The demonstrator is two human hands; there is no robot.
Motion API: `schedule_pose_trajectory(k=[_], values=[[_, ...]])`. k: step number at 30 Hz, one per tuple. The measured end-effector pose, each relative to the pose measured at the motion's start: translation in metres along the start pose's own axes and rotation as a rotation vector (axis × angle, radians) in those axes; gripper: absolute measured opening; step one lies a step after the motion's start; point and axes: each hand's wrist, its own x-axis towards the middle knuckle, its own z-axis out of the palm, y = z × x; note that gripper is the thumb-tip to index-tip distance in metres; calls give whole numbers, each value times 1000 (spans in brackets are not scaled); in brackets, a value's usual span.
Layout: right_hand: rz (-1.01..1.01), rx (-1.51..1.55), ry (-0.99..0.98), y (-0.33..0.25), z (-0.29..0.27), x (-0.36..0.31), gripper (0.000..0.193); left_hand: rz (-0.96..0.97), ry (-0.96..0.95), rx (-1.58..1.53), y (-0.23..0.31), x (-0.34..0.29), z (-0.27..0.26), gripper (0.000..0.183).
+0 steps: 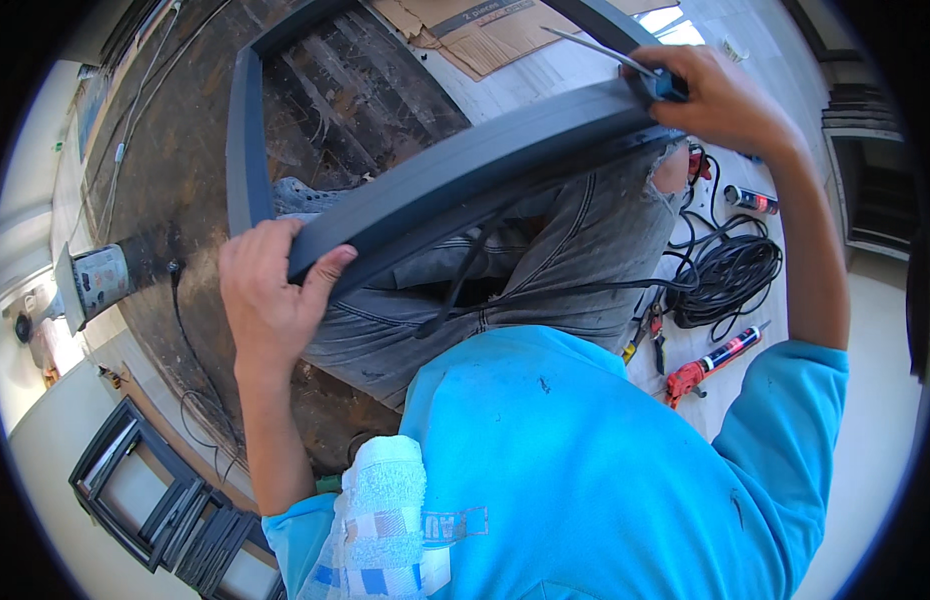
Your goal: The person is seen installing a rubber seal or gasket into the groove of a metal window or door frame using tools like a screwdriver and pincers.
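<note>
A dark grey rectangular frame (475, 150) lies tilted across my lap, its near bar running from lower left to upper right. My left hand (275, 285) grips its near-left corner, the thumb lying along the end of the bar. At the near-right corner, my right hand (720, 95) is closed around a screwdriver (668, 84) with a blue handle, its thin metal shaft pointing left over the frame. Those fingers also touch the frame's corner. Below the near bar, a black rubber-like strip (575, 294) runs across my jeans and off to the right.
On the right lie a coil of black cord (733, 275), a red caulking gun (685, 380), pliers (657, 340) and a tube (752, 200). Flattened cardboard (485, 45) is ahead. Several dark frames (135, 480) lie lower left, and a bucket-like container (97, 278) stands left.
</note>
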Motion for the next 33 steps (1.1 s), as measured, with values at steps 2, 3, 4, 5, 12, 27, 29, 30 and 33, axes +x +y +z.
schedule_pose_trajectory(k=[2,3,4,5,12,27,29,30,33], values=[[-44,-14,83,-2,-2,0,43,-25,-15,-55,7,-5,6,42],[-8,7,19,-6,-6,3,46,-4,158,-79,10,-5,6,39],[45,26,-49,-8,-10,0,49,24,324,-114,16,-3,10,37],[65,-9,-81,-18,-18,1,52,15,322,-129,26,-9,10,37],[-73,247,175,-85,-35,0,30,-8,15,-478,88,-29,37,37],[-225,1218,218,-105,17,3,33,60,75,-620,104,27,60,17],[-310,1319,280,-93,40,11,34,103,90,-518,104,30,58,17],[-308,1315,264,-91,49,9,34,151,103,-407,105,30,57,18],[-305,1399,361,-90,58,7,31,151,175,-370,105,25,61,23]])
